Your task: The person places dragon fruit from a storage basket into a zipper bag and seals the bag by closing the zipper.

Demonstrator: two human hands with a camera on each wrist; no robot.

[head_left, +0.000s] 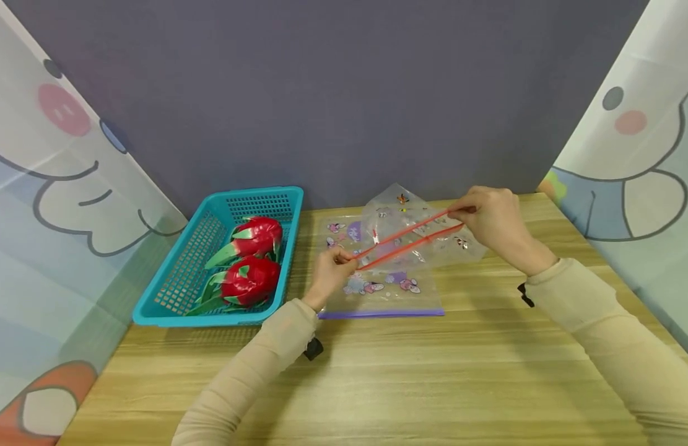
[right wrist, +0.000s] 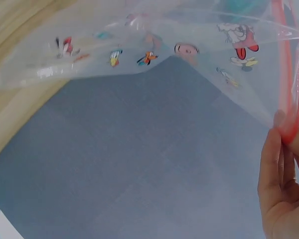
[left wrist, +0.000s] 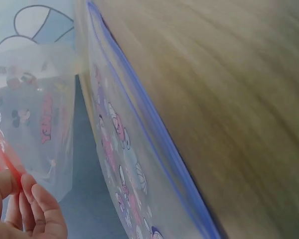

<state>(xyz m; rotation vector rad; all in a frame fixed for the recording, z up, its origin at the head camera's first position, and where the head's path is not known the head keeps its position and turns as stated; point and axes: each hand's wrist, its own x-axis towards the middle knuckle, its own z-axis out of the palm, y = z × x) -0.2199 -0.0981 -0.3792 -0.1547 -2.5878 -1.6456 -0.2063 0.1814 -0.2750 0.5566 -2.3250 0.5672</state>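
A clear zip bag with cartoon prints and a red zip edge is held up above the table, its mouth parted in the head view. The left hand pinches one end of the red edge; in the left wrist view, thumb and fingers meet on it. At the other end, the right hand pinches the red edge, also seen in the right wrist view with its fingers on the corner. Under it a second clear bag with a purple zip lies flat on the table.
A turquoise plastic basket stands at the left, holding two red dragon fruits with green tips. The wood-patterned table extends toward the front. A dark grey panel rises behind, with cartoon-printed sheets on both sides.
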